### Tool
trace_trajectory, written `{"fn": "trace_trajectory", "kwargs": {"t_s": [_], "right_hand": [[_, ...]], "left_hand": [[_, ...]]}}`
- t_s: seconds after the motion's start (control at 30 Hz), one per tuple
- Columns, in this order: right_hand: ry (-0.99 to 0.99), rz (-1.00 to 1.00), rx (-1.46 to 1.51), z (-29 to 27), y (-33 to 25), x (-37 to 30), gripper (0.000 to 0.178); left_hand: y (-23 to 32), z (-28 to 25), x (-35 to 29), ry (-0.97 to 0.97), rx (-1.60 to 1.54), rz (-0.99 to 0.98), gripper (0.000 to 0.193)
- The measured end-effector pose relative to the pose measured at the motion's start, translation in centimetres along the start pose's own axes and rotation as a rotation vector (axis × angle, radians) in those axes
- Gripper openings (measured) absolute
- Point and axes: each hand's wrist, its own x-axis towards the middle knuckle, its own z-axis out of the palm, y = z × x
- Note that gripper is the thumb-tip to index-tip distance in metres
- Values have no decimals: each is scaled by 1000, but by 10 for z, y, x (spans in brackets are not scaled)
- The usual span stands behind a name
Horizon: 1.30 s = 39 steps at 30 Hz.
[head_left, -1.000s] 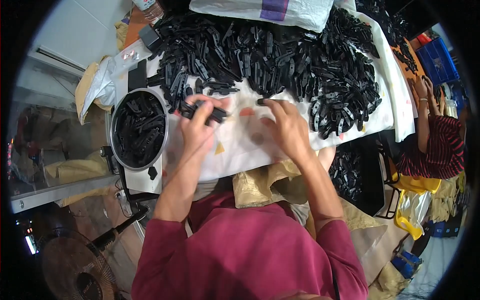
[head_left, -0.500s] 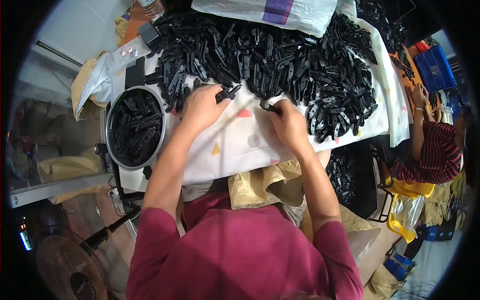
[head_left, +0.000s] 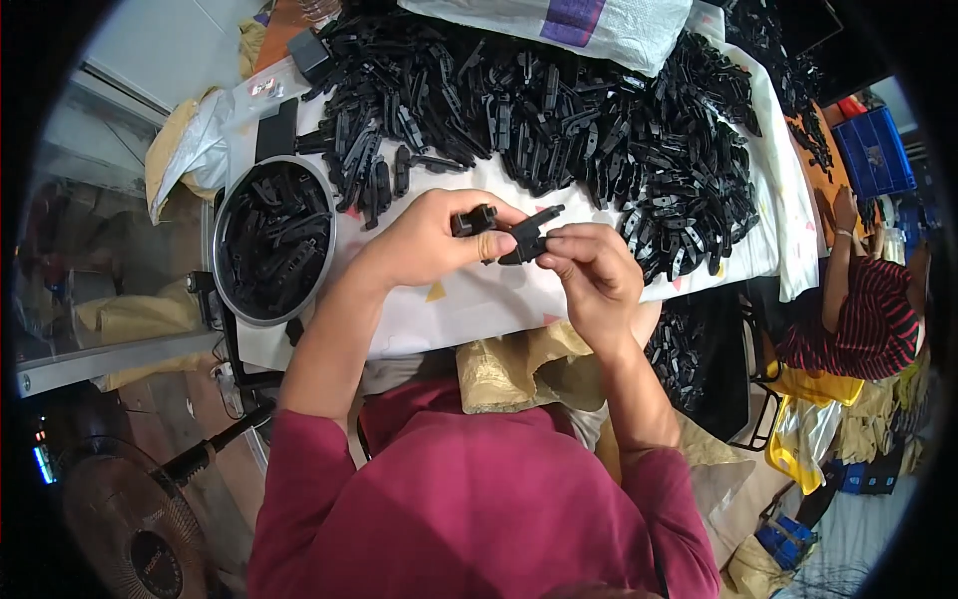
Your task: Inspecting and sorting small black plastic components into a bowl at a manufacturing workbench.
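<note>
My left hand (head_left: 434,240) is closed on black plastic pieces over the near part of the cloth-covered table. One black plastic part (head_left: 523,242) sticks out past its thumb, with a narrow arm pointing up to the right. A second black piece (head_left: 473,221) lies in the curl of the same fingers. From the right, my right hand (head_left: 599,275) pinches the near right edge of the first part; what else its fingertips may hold is hidden. Beyond both hands spreads a large heap of similar black parts (head_left: 559,120).
A round metal-rimmed bowl (head_left: 222,262) full of black parts stands at the left. Behind it lies a flat dark box (head_left: 276,130). A white woven sack (head_left: 619,30) covers the heap's far side. At the right, a person in a striped shirt (head_left: 873,314) sits by a blue crate (head_left: 873,150).
Both hands have drawn back from the heap's edge and come together over the near cloth. The left holds its pieces between them, and the right now touches one of these.
</note>
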Motion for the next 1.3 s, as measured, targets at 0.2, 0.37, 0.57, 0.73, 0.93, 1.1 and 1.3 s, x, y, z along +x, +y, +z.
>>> {"fn": "trace_trajectory", "kwargs": {"t_s": [0.2, 0.37, 0.57, 0.73, 0.93, 1.1, 1.3], "right_hand": [[16, -215, -246, 1, -2, -1, 22], [-158, 153, -96, -1, -7, 9, 39], [-325, 211, -192, -8, 13, 8, 44], [-51, 203, -956, -36, 61, 21, 42], [-81, 213, -1099, -27, 78, 28, 34], [-75, 208, -1181, -25, 83, 22, 21], [23, 177, -1094, -26, 55, 10, 32]], "left_hand": [[0, 10, -2, 90, 466, 356, 36], [-5, 14, -5, 204, 582, 405, 33], [-5, 9, -19, 138, 613, 380, 28], [-6, -39, -72, 1016, 1313, 189, 31], [-26, -109, -118, 1073, 1268, -227, 43], [-26, -72, -61, 942, 1485, 157, 40], [-67, -26, 29, 742, 1420, 265, 20]]}}
